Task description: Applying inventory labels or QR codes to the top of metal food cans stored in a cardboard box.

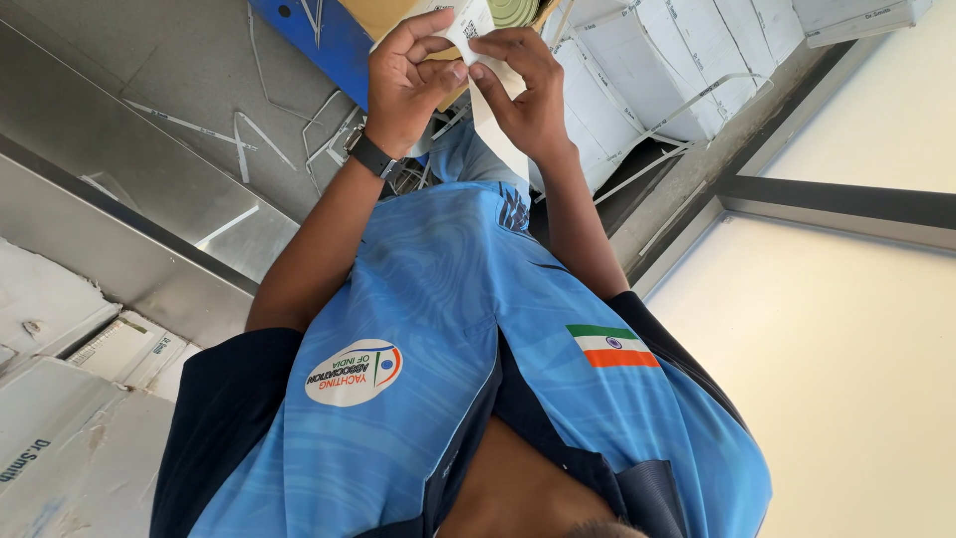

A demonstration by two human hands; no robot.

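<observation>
Both hands up front: left hand (pixel 403 85) & right hand (pixel 528 90) each pinch a small white label (pixel 468 22), w/ white boxes (pixel 647 80) behind.

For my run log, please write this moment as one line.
left hand: pinches white paper slip | right hand: pinches same slip | beyond: white cartons, loose straps

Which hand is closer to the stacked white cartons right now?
Right. The right hand sits just beside the white cartons; the left hand is farther, across the white slip both pinch.
</observation>
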